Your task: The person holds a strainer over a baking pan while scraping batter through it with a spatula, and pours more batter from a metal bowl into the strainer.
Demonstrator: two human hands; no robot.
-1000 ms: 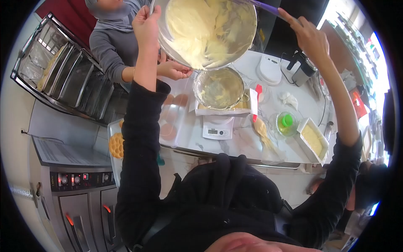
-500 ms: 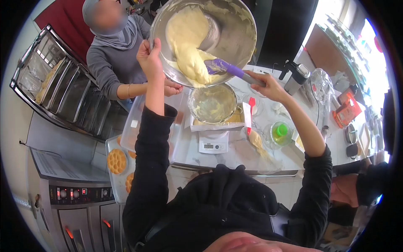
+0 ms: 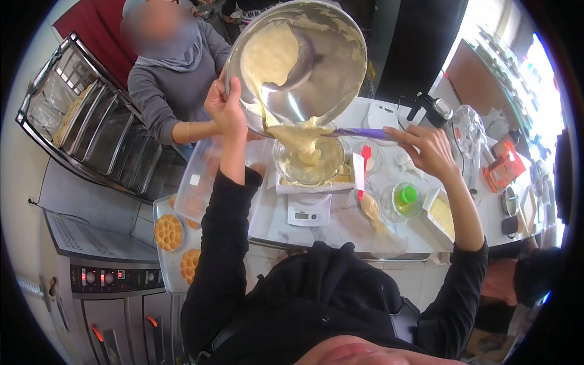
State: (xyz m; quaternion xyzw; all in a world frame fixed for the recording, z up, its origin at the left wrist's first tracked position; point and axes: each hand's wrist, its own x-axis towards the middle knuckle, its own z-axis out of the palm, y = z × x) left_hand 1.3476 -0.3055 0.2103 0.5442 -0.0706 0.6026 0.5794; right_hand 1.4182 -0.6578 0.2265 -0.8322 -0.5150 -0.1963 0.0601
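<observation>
- Above the small round bowl point(image 3: 332, 162), your left hand point(image 3: 227, 112) grips a large silver metal bowl point(image 3: 334, 73).
- Your right hand point(image 3: 429, 148) clasps a purple spatula point(image 3: 359, 132); ease pale-yellow batter point(image 3: 298, 137) slowly.

2 plain black sleeves point(image 3: 213, 243) and a black top point(image 3: 340, 298), perhaps hooded.

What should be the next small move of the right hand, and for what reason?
Probably the right hand should tip the purple spatula slightly downward, to help the batter drop cleanly. The batter hangs at the spatula's end, over the rim of the tilted mixing bowl, and the smaller bowl is just below.
</observation>
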